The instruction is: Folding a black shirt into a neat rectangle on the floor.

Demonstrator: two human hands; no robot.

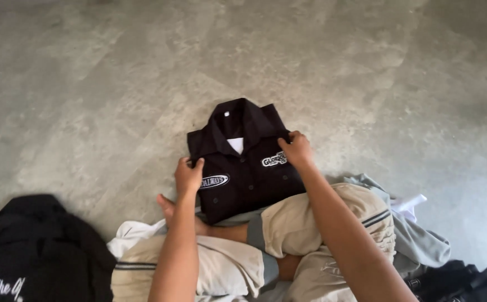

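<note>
Seen from above, sitting cross-legged on a grey concrete floor (pixel 115 84), knees in beige shorts (pixel 293 223) with a dark striped hem. Straight ahead, just past the knees, a folded black shirt (pixel 243 179) lying flat on the floor, collar pointing away, buttoned front up, a white tag showing inside the neck and an oval patch on each side of the chest. Left hand (pixel 188 177) at the shirt's left edge, about mid-height, fingers curled narrow and pinching the fabric there, thumb on top beside the nearer patch. Right hand (pixel 296 149) at the shirt's right edge, higher up near the shoulder, fingers bent close together and gripping the cloth just beside the other patch. Both forearms reaching forward over the lap, the lower hem of the shirt touching or slightly tucked behind the knee and a bare foot (pixel 168 208). To the far left, near the lower corner, a heap of black clothing (pixel 36 246) with white lettering, well apart from the shirt. Beside the left knee, a bit of white cloth (pixel 134 232). On the right, behind the right knee, a crumpled grey-green garment (pixel 422 240) with a scrap of white on it, and in the lower right corner more dark clothing (pixel 467 282).
</note>
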